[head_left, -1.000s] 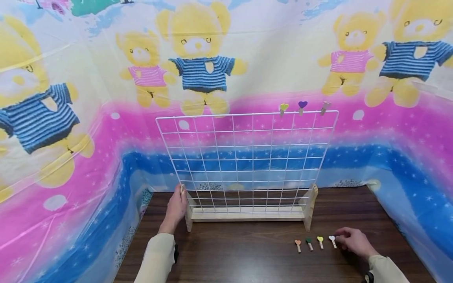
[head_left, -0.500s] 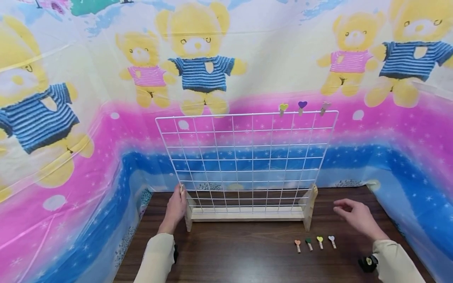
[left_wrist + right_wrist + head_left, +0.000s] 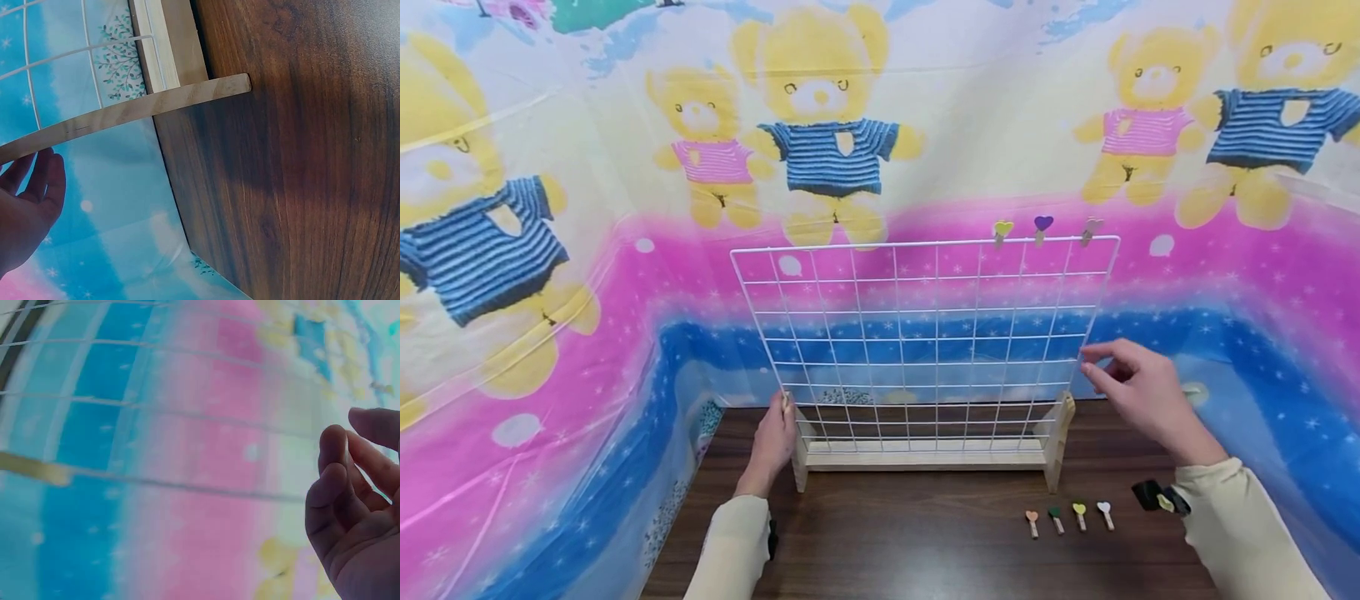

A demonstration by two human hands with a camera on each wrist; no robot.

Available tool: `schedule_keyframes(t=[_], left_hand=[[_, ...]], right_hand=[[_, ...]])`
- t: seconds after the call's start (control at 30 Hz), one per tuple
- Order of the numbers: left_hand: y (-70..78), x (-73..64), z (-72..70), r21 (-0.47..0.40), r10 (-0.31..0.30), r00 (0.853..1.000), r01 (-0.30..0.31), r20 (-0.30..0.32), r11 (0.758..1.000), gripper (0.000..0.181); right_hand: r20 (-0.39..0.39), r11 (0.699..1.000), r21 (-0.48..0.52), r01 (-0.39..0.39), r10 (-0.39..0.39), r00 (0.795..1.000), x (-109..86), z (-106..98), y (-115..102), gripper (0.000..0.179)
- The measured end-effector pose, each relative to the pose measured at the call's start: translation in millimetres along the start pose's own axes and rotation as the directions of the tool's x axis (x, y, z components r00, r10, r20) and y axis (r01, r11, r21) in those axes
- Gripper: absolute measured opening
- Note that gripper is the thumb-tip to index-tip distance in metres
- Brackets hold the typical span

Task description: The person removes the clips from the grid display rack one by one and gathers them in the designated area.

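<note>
Now note the upright white wire grid (image 3: 936,339), with long top rail (image 3: 894,244) spanning nine to three o'clock, at nine from the right hand (image 3: 1138,392), bent-fingered but unclear whether pinching anything, and, at eight, a pale wooden side post (image 3: 800,467) gripped by the left hand (image 3: 773,437).

The worktop (image 3: 887,542) is dark brown with a streaked wood grain and a soft sheen at its near middle. Towards the back sits a pale wooden stand (image 3: 925,461). Nearer and to the right, in a row just apart, lie an orange heart peg (image 3: 1032,521), a green heart peg (image 3: 1056,518), a yellow heart peg (image 3: 1079,513) and a white heart peg (image 3: 1105,512)
</note>
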State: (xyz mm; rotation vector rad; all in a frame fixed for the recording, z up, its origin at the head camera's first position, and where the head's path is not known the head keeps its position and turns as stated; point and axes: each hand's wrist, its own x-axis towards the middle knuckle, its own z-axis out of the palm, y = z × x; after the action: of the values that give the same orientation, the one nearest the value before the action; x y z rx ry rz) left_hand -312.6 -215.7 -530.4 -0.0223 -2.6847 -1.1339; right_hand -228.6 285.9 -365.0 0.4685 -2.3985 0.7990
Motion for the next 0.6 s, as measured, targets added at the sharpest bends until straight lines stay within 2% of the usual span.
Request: schedule_keyframes(t=[0.2, 0.37, 0.5, 0.6], left_hand=[[2.9, 0.3, -1.0, -0.001, -0.002, 1.0, 0.002, 0.002, 1.0, 0.041], [3.8, 0.5, -1.3, -0.004, -0.003, 1.0, 0.003, 0.011, 1.0, 0.042], [4.3, -0.1, -1.0, 0.0, -0.009, 1.0, 0.009, 0.009, 1.0, 0.042], [4.3, -0.7, -0.5, 0.006, -0.012, 1.0, 0.012, 0.001, 1.0, 0.041]], right_hand=[[-0.128, 0.993, 0.006, 0.118, -0.116, 0.985, 31.3, -10, -33, 0.028], [-0.216, 0.97, 0.032, 0.24, -0.228, 0.949, 54.7, -14, -59, 0.035], [-0.244, 0.945, 0.062, 0.32, -0.297, 0.923, 73.4, -15, -81, 0.038], [-0.231, 0.937, 0.048, 0.346, -0.326, 0.917, 88.5, -14, -94, 0.039]])
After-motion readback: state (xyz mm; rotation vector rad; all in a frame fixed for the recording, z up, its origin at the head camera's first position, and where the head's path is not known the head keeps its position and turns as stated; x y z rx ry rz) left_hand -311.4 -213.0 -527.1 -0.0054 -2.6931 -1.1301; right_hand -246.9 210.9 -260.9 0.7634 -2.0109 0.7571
